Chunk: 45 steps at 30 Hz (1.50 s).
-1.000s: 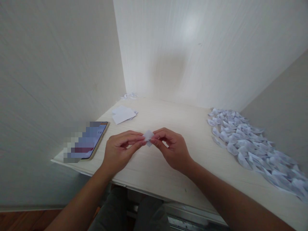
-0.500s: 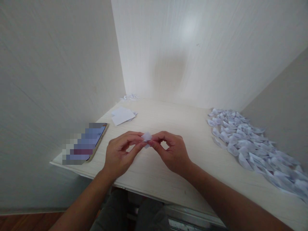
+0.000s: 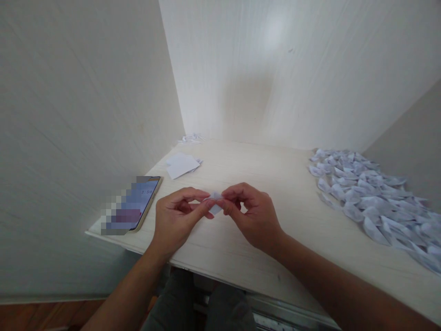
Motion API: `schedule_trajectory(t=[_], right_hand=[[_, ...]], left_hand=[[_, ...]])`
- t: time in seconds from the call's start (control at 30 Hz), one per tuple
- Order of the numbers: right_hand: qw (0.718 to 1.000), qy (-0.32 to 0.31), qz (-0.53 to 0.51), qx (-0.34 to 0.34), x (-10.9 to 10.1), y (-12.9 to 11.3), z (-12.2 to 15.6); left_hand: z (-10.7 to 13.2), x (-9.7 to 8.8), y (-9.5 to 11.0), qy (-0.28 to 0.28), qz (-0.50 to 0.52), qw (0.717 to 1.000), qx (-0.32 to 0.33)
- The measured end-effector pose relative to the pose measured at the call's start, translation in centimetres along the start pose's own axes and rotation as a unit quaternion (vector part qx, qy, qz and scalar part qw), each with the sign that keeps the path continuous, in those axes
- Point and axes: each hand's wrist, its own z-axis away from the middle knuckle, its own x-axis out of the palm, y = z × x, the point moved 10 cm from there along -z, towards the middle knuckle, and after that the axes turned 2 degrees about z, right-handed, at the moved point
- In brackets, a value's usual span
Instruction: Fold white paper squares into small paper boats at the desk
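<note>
A small folded piece of white paper (image 3: 216,209) is pinched between my two hands, over the middle of the white tabletop (image 3: 234,271). My left hand (image 3: 179,216) grips its left side with thumb and fingers. On the other side, my right hand (image 3: 253,216) holds it the same way, and the two thumbs nearly meet in front. Fingers cover much of the paper, so its exact fold is hidden.
Many folded paper pieces (image 3: 372,193) lie heaped along the right side. White paper sheets (image 3: 181,165) rest at back left, with small paper scraps (image 3: 191,138) in the corner behind. A phone (image 3: 138,204) lies near the left edge. Walls (image 3: 237,55) enclose the back and sides.
The thumbs have come closer together over the paper, and less of its upper part shows above the fingers. The whole view has shifted slightly.
</note>
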Motion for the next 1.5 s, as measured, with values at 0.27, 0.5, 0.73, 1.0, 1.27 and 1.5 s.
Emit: schedule_trajectory(t=[0.27, 0.5, 0.73, 1.0, 1.27, 1.5], right_hand=[[0.992, -0.006, -0.106, 0.066, 0.4, 1.8, -0.1], [0.995, -0.02, -0.066, 0.076, 0.5, 2.1, -0.1], [0.98, -0.101, -0.108, 0.133, 2.4, 3.3, 0.2], [0.974, -0.117, -0.081, 0.178, 2.4, 4.8, 0.3], [0.977, -0.115, -0.072, 0.163, 2.5, 4.9, 0.3], [0.962, -0.119, -0.154, 0.193, 2.6, 5.5, 0.1]], left_hand=[[-0.1, 0.7, 0.2, -0.037, -0.007, 0.999, -0.006], [-0.3, 0.4, -0.3, -0.022, -0.011, 0.999, -0.023], [-0.2, -0.2, -1.4, -0.015, -0.052, 0.998, -0.045], [-0.3, 0.6, -2.7, -0.069, -0.065, 0.991, -0.094], [-0.2, 0.5, -2.9, -0.052, -0.068, 0.992, -0.098], [0.1, 1.6, -3.0, -0.097, -0.062, 0.986, -0.121]])
